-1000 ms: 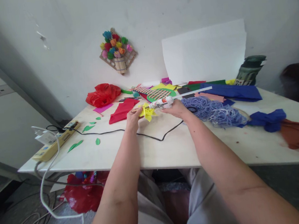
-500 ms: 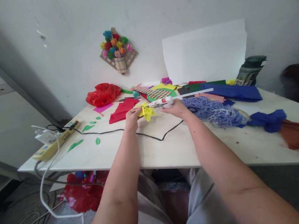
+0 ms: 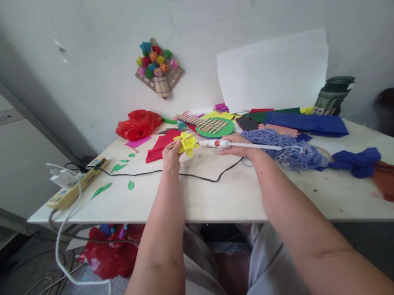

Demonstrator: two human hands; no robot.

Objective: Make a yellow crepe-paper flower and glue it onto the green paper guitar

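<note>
My left hand (image 3: 172, 155) is closed around a yellow paper flower (image 3: 187, 144), its petals spread toward the right. My right hand (image 3: 235, 146) grips a white hot glue gun (image 3: 214, 143). A long white glue stick (image 3: 255, 145) sticks out of the gun's back end over my wrist. The gun's nozzle points left at the flower, with a small gap between them. Just behind, a green oval with a lattice of thin sticks (image 3: 215, 126) lies on the table.
Green paper leaves (image 3: 102, 190) and a power strip (image 3: 77, 183) lie at the left, with a black cord (image 3: 139, 174) crossing the table. Red paper (image 3: 158, 147), tangled blue yarn (image 3: 281, 148), blue paper (image 3: 305, 124) and a dark green bottle (image 3: 334, 95) surround the hands.
The glue gun has drawn back from the flower, and its glue stick now tilts down to the right. My left hand has turned the flower and raised it slightly.
</note>
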